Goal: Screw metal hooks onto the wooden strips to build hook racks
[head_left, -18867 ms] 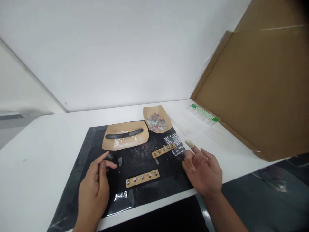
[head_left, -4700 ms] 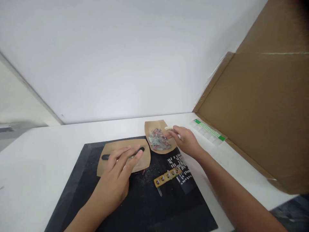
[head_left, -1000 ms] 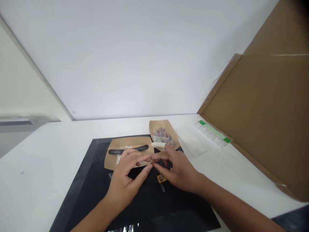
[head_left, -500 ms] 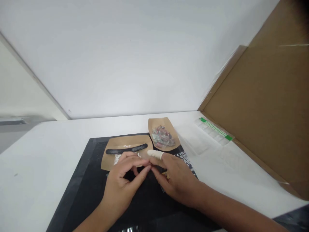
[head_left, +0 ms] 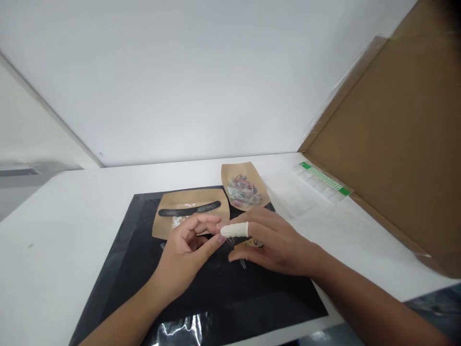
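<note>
My left hand [head_left: 185, 252] is closed over the black mat [head_left: 173, 293], its thumb and fingertips drawn together. Whatever lies between them is too small to make out. A pale finger cot [head_left: 235, 230] covers one finger of my right hand [head_left: 275, 238], and that finger reaches to the left fingertips. The right thumb is held apart below it. A small clear piece [head_left: 231, 241] shows just under the cot; which hand it belongs to I cannot tell. Below the right thumb is a clear, narrow tip [head_left: 243, 264].
A brown paper tray [head_left: 163, 202] holds a black nail file [head_left: 189, 208] and small white pieces [head_left: 177, 221]. Another tray [head_left: 236, 169] carries small clear packets [head_left: 245, 191]. Right of them lie a clear case with a green strip [head_left: 326, 179] and a tall cardboard panel [head_left: 392, 158].
My right thumb has come away from the left fingertips and dropped lower. The covered finger has swung down to the left thumb tip. The view has tilted slightly downward.
</note>
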Demonstrator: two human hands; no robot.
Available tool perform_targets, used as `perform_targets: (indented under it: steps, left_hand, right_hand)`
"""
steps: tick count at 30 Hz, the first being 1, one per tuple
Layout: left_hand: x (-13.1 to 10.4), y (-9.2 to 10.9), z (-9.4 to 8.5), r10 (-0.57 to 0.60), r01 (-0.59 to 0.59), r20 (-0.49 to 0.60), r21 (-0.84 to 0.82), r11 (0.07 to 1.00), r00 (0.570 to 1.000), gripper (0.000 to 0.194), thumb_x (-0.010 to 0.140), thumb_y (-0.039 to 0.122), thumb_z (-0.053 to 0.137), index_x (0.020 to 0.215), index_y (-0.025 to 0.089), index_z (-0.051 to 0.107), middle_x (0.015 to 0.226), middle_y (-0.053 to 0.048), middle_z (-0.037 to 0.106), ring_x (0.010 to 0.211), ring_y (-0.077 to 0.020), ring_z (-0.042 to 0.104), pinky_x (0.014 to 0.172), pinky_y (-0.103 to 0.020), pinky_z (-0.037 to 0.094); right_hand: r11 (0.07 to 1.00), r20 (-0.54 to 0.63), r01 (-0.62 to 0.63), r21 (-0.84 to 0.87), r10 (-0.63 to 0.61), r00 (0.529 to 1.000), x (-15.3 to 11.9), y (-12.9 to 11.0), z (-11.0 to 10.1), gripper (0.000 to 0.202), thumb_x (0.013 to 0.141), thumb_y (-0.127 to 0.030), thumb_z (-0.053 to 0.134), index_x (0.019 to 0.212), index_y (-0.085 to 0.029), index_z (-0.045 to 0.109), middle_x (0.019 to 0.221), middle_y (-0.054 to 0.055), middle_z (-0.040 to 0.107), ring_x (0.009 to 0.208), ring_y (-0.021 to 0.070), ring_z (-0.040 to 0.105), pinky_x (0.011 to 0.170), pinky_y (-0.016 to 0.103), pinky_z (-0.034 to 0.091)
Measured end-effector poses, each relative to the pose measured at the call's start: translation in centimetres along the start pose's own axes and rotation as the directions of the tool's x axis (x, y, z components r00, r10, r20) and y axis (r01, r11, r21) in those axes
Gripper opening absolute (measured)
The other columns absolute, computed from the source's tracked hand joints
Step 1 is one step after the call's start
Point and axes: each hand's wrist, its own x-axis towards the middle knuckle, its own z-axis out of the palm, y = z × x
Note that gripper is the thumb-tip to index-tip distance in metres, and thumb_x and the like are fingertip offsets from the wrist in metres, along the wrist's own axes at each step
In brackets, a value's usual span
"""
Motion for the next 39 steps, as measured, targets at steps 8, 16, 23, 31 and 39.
perform_targets:
  steps: [8,16,23,31,39]
  left_hand:
    - [-0.3,-0.4,0.0,-0.045,0.046,0.045,-0.018,0.999,0.998,0.038,0.087,0.034,0.084,0.117,0.018,0.065,0.090,-0.004,0.079,0.069,-0.0122,0.068,0.056,-0.020,0.052]
    - [-0.3,-0.3,-1.1,0.328,-0.331,0.103,0.529,0.782,0.939,0.018,0.107,0.025,0.060,0.122,0.022,0.067,0.077,0.001,0.078,0.076,-0.0151,0.072,0.076,-0.028,0.055]
    - [-0.1,-0.5,-1.1,0.486,-0.719,0.535,0.572,0.395,0.692,0.024,0.107,0.010,0.050,0.123,0.015,0.068,0.077,-0.003,0.074,0.067,-0.0166,0.062,0.063,-0.028,0.052]
    - [-0.3,-0.4,-0.6,0.349,-0.764,0.681,0.600,0.238,0.644,0.022,0.109,0.025,0.050,0.117,0.015,0.068,0.084,-0.006,0.072,0.068,-0.0206,0.067,0.058,-0.032,0.051]
    - [-0.6,-1.1,-0.5,0.315,-0.754,0.685,0.611,0.242,0.657,0.016,0.104,0.019,0.055,0.114,0.017,0.068,0.090,-0.005,0.068,0.071,-0.0194,0.065,0.058,-0.032,0.052]
  right_hand:
    - [0.993,-0.048,-0.070,0.100,0.075,0.996,-0.1,0.1,0.3,0.024,0.096,-0.039,0.079,0.110,-0.021,0.071,0.092,0.004,0.077,0.084,0.0181,0.069,0.078,0.031,0.054]
    - [0.983,-0.016,-0.165,0.077,0.167,0.986,-1.7,1.4,-0.2,0.027,0.093,-0.045,0.081,0.112,-0.026,0.077,0.085,0.000,0.079,0.080,0.0172,0.070,0.078,0.030,0.051]
    - [0.945,0.088,-0.313,0.097,0.305,0.948,-3.3,2.2,-0.1,0.032,0.087,-0.046,0.087,0.109,-0.026,0.074,0.100,-0.002,0.085,0.085,0.0184,0.073,0.083,0.033,0.049]
    - [0.926,0.141,-0.351,0.142,0.332,0.933,-3.0,1.9,0.7,0.035,0.088,-0.043,0.087,0.088,-0.023,0.059,0.104,-0.002,0.086,0.082,0.0184,0.073,0.081,0.035,0.044]
    - [0.931,0.166,-0.349,0.112,0.328,0.930,-2.9,1.7,1.0,0.033,0.089,-0.039,0.087,0.087,-0.023,0.058,0.100,-0.001,0.085,0.083,0.0196,0.073,0.082,0.036,0.042]
